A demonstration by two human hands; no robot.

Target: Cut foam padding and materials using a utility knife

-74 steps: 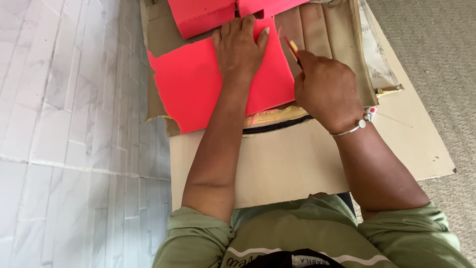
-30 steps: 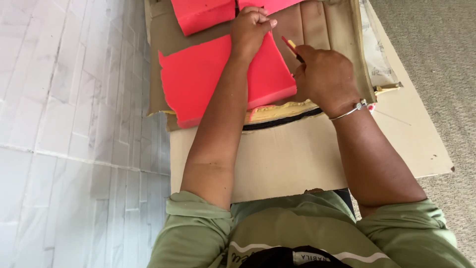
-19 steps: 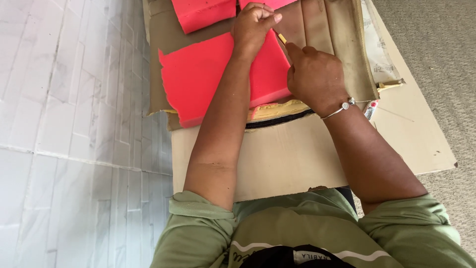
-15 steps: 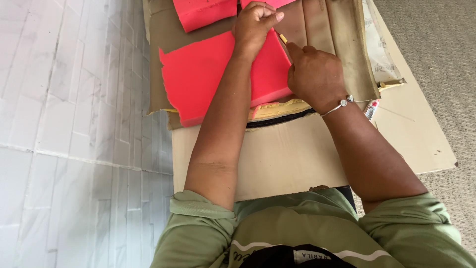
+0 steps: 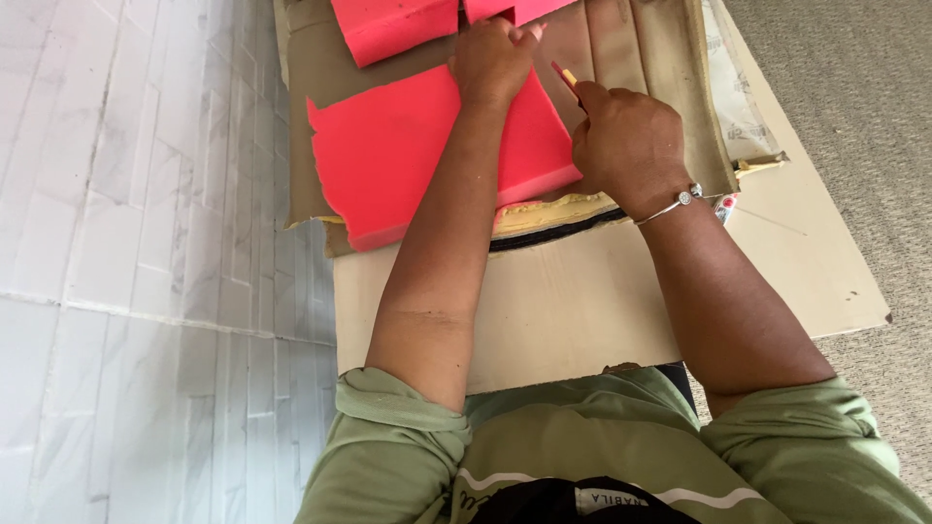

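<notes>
A red foam sheet (image 5: 417,160) is pressed flat by the left hand (image 5: 493,60) while a small yellow-tipped tool (image 5: 565,76) is gripped in the right hand (image 5: 626,141).

The left hand is curled, fingers down on the sheet's far right corner; the right fist is closed on the tool just beside the sheet's right edge. Two more red foam pieces (image 5: 393,27) are seen beyond the left hand. Beneath lies tan fabric (image 5: 641,49) on a cardboard board (image 5: 573,311), with bare board nearer the body. One bracelet (image 5: 680,201) is worn on the right wrist.
</notes>
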